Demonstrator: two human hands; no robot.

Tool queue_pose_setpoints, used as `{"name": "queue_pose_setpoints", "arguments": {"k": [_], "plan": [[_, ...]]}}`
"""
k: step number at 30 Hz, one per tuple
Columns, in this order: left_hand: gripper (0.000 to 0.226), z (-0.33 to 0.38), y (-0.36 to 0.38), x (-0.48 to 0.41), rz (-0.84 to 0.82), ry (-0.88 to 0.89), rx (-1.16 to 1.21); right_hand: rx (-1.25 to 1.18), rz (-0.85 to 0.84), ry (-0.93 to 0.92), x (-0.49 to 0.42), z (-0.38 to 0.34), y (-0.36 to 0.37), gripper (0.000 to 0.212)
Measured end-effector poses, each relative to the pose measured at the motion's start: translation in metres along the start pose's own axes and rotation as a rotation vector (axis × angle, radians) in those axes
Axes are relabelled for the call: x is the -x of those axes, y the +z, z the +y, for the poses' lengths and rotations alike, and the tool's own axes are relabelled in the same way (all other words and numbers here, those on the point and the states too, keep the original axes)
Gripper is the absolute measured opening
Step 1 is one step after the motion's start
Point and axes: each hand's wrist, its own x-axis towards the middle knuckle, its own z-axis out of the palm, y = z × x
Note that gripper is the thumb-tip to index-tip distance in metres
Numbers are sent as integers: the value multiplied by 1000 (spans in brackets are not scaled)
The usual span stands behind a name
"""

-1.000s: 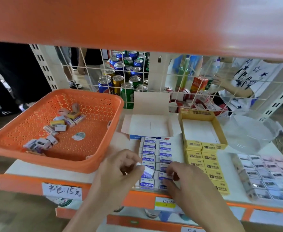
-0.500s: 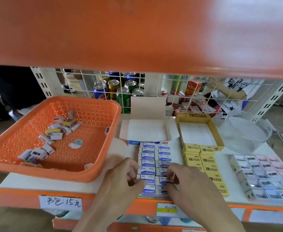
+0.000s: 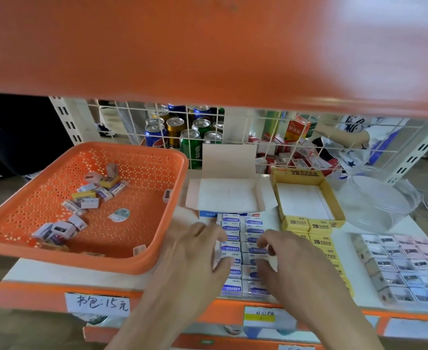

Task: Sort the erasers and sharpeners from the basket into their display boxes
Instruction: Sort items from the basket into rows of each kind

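Shop shelf, sorting partway: left grip (image 3: pixel 195 258) rests released on blue-and-white boxed erasers (image 3: pixel 231 219), right grip (image 3: pixel 296 269) pinches one; orange perforated plastic basket (image 3: pixel 81 256) holds many more.

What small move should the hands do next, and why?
Probably press the blue-and-white eraser that the right hand pinches flat into its row, with the left hand steadying the neighbours. It seems not yet level with the others, and loose erasers and sharpeners wait in the orange basket.
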Motion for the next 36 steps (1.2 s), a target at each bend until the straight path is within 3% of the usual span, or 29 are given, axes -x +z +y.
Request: {"name": "queue_pose_setpoints", "arguments": {"k": [4, 8, 18, 21, 28, 31, 36], "plan": [[24, -7, -18, -5, 116, 145, -63, 39, 43, -94, -13, -14, 1, 33], [10, -28, -45, -5, 232, 101, -60, 30, 61, -212, -29, -39, 1, 34], [1, -123, -133, -4, 295, -384, -285, -12, 1, -489, -91, -137, 27, 20], [8, -147, -147, -13, 143, -461, -364, 52, -102, -493, -109, -160, 41, 22], [34, -160, -142, -50, -473, -495, -666, 347, -351, -459, -170, -210, 68, 32], [31, -168, -135, -49, -508, -475, -701, 405, -396, -480, -187, -223, 80, 45], [23, -173, -135, -48, -434, -483, -563, 502, -474, -474, -203, -226, 98, 70]]}}
